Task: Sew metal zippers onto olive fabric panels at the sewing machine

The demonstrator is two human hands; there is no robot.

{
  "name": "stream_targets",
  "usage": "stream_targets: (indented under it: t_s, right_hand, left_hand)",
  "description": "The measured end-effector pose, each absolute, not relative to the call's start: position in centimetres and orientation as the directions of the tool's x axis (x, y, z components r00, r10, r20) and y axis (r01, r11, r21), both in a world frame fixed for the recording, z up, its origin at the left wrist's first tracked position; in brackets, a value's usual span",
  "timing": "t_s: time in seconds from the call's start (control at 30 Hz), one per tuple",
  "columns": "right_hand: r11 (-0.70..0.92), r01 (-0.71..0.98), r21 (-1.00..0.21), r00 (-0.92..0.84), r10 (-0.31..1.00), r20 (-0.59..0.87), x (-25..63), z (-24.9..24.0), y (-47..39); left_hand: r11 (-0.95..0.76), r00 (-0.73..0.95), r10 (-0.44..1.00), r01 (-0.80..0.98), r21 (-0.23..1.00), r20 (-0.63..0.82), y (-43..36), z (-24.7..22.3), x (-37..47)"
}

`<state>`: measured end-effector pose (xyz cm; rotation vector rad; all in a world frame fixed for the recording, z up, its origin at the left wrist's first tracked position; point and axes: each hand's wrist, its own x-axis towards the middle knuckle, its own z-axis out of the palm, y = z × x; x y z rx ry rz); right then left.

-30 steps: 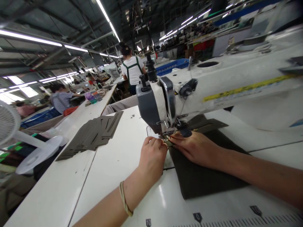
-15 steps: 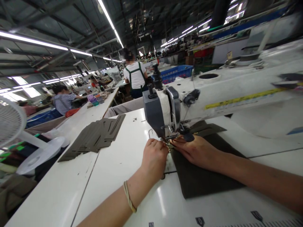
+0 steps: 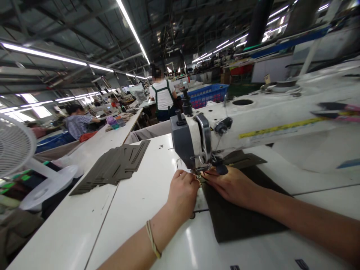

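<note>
- The left hand (image 3: pixel 183 189), fingers curled, pinched the dark fabric panel's (image 3: pixel 239 217) edge at the presser foot (image 3: pixel 200 170).
- The right hand (image 3: pixel 230 183) lay flat and open on that panel, pressing it down.
- The sewing machine (image 3: pixel 253 123) stood behind.
- Cut pieces (image 3: pixel 112 167) lay farther left.

Fabric (image 3: pixel 242 221) under sewing machine (image 3: pixel 253 123)

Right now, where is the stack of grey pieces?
In the head view, the grey pieces lie fanned on the white table, left of the sewing machine and the left hand.
</note>
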<state>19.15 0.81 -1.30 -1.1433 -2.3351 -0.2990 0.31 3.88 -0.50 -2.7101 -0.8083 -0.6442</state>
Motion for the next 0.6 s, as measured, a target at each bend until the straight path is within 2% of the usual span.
stream_targets:
  t_s: [0.27, 0.4, 0.5, 0.6]
  right_hand:
    - [0.560, 0.828, 0.018, -0.492, 0.711, 0.503, 19.6, -1.0, 1.1]
    - [0.421, 0.905, 0.064, -0.392, 0.765, 0.512, 21.8, -1.1, -0.6]
    - [0.340, 0.927, 0.155, -0.364, 0.726, 0.583, 22.4, -1.6, -5.0]
    - [0.441, 0.868, 0.230, -0.482, 0.632, 0.606, 21.0, -1.9, -10.1]
  left_hand:
    - [-0.826, 0.748, 0.463, 0.559, -0.074, 0.476, 4.3, -0.6, 0.3]
    - [-0.830, 0.741, 0.476, 0.557, -0.037, 0.473, 4.1, 0.0, -0.3]
    - [-0.850, 0.739, 0.478, 0.525, 0.039, 0.474, 2.6, 0.7, -1.7]
    - [-0.879, 0.735, 0.467, 0.448, 0.166, 0.492, -0.1, 1.0, -3.0]
